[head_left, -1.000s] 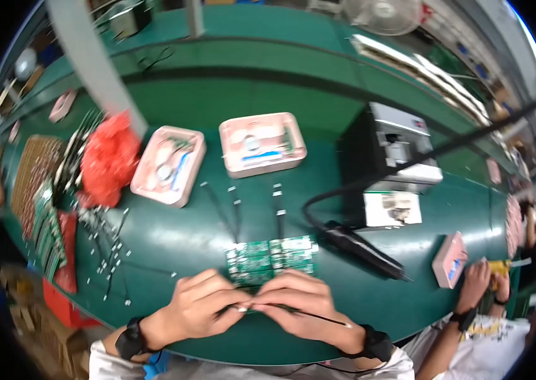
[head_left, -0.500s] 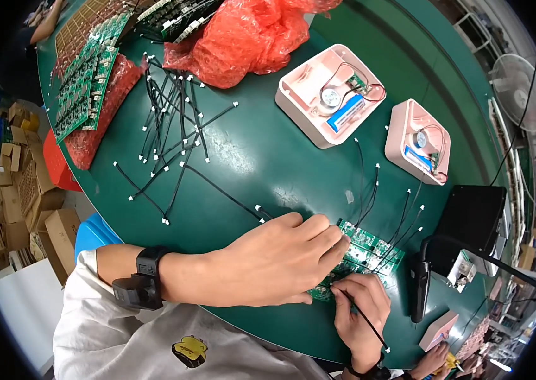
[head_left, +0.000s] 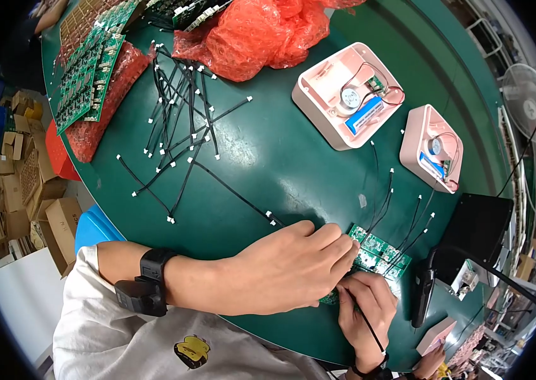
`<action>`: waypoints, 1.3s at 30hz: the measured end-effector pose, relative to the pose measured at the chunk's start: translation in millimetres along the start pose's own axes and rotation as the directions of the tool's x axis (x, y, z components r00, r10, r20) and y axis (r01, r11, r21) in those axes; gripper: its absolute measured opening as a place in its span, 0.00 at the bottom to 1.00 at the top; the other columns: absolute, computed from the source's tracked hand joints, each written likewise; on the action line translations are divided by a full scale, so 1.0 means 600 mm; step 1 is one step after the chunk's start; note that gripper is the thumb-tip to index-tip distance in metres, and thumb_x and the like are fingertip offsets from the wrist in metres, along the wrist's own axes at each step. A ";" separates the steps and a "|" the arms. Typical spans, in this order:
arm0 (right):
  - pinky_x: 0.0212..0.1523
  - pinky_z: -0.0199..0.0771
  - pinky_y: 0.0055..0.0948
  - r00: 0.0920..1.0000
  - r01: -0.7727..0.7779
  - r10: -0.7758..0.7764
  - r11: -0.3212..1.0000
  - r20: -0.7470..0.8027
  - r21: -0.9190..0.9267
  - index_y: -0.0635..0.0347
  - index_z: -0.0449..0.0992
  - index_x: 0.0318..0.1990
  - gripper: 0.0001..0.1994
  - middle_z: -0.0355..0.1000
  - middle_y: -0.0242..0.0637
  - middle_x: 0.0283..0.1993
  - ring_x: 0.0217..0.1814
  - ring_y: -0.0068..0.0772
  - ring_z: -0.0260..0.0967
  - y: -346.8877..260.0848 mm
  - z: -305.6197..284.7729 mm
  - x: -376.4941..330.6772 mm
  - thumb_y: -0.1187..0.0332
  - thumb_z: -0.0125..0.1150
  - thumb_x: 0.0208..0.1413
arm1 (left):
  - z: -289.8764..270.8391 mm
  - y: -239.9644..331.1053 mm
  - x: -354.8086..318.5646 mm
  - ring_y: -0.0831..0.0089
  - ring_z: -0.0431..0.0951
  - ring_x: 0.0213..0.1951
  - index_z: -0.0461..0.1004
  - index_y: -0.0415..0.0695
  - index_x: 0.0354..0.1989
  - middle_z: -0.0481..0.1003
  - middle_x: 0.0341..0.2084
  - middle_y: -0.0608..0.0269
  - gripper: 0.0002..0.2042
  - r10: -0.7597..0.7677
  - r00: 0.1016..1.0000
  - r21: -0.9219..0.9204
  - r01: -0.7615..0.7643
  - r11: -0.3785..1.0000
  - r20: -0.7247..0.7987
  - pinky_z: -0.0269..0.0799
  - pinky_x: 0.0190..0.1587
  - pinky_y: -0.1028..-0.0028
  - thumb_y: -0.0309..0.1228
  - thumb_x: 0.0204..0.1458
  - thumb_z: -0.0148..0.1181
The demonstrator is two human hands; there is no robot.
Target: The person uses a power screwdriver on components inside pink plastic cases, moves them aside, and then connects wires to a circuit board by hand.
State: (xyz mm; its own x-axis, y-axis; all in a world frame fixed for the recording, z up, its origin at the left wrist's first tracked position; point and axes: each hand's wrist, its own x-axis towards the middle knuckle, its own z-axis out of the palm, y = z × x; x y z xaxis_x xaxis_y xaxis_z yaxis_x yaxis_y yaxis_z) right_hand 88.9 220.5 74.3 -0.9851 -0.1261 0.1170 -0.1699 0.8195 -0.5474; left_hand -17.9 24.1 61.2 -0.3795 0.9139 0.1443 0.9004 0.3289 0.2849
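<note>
My left hand (head_left: 296, 266) reaches across from the left, its fingers bent down over the left end of a green circuit board (head_left: 378, 253). What those fingertips grip is hidden behind the hand. Close against them, my right hand (head_left: 369, 310) pinches a thin black cable (head_left: 371, 330) at the board's near edge. The cable's free end trails down over the palm toward the wrist. Several black cables with white plugs (head_left: 432, 215) stand up from the far side of the board.
Loose black cables (head_left: 182, 126) lie in a heap at the left. Beyond are stacked circuit boards (head_left: 90, 82) and red bubble wrap (head_left: 255, 38). Two pink housings (head_left: 318, 120) (head_left: 413, 152) hold blue batteries. A black tool (head_left: 421, 294) and black box (head_left: 477, 228) stand right; another person's hand (head_left: 431, 362) is lower right.
The whole view has shifted, so the table things appear farther right. Both hands stay at the board, and the cable in my right hand hangs at a slightly steeper angle.
</note>
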 end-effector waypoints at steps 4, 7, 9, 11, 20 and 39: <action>0.31 0.73 0.32 0.998 0.012 -0.001 0.986 -0.065 0.167 0.63 0.83 0.33 0.09 0.76 0.39 0.33 0.32 0.39 0.74 0.000 -0.010 -0.001 0.82 0.73 0.42 | 0.003 -0.005 0.001 0.70 0.68 0.41 0.77 0.39 0.47 0.67 0.35 0.66 0.23 0.052 0.998 -0.203 -0.057 0.977 -0.031 0.70 0.36 0.73 0.44 0.49 0.71; 0.30 0.74 0.30 0.991 0.096 -0.076 0.978 -0.112 0.187 0.64 0.84 0.33 0.11 0.76 0.37 0.34 0.31 0.35 0.75 0.010 -0.018 -0.007 0.83 0.75 0.40 | 0.002 -0.008 0.003 0.71 0.69 0.40 0.76 0.40 0.40 0.66 0.33 0.65 0.15 0.081 0.994 -0.385 -0.103 0.917 -0.074 0.71 0.33 0.73 0.37 0.51 0.69; 0.30 0.74 0.29 0.984 0.141 -0.116 0.969 -0.136 0.200 0.64 0.84 0.34 0.12 0.76 0.36 0.34 0.30 0.34 0.75 0.012 -0.017 -0.009 0.83 0.76 0.39 | -0.002 -0.012 0.002 0.71 0.69 0.38 0.74 0.42 0.34 0.65 0.32 0.65 0.09 0.091 0.986 -0.538 -0.151 0.829 -0.136 0.72 0.30 0.73 0.31 0.52 0.66; 0.30 0.74 0.29 0.978 0.117 -0.067 0.961 -0.199 0.251 0.64 0.85 0.34 0.12 0.76 0.36 0.34 0.30 0.34 0.75 0.011 -0.011 -0.010 0.83 0.76 0.39 | -0.002 -0.013 0.003 0.71 0.69 0.38 0.74 0.42 0.34 0.65 0.32 0.65 0.08 0.071 0.986 -0.555 -0.145 0.819 -0.153 0.72 0.30 0.73 0.30 0.52 0.66; 0.30 0.72 0.30 0.984 -0.010 0.055 0.966 -0.169 0.257 0.64 0.81 0.30 0.08 0.77 0.40 0.30 0.28 0.35 0.74 0.005 -0.004 -0.006 0.79 0.72 0.39 | 0.008 -0.011 0.005 0.70 0.70 0.39 0.75 0.40 0.39 0.67 0.32 0.65 0.14 0.038 0.995 -0.362 -0.070 0.930 -0.097 0.74 0.33 0.73 0.34 0.49 0.70; 0.31 0.74 0.32 0.995 0.092 -0.091 0.995 0.031 -0.041 0.58 0.81 0.32 0.09 0.77 0.30 0.34 0.30 0.33 0.75 0.005 -0.019 0.023 0.75 0.73 0.41 | -0.013 -0.009 0.004 0.68 0.72 0.42 0.75 0.40 0.49 0.71 0.35 0.64 0.24 0.040 0.998 -0.257 -0.028 0.966 0.040 0.75 0.40 0.72 0.41 0.47 0.73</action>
State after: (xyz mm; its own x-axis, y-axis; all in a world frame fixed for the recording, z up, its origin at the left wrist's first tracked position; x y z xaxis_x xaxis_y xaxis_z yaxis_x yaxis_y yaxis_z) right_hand 74.8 227.8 83.8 -0.9660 -0.2170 0.1407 -0.2585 0.8264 -0.5002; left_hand -25.0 22.7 67.3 -0.3346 0.9350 0.1175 0.8255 0.2308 0.5150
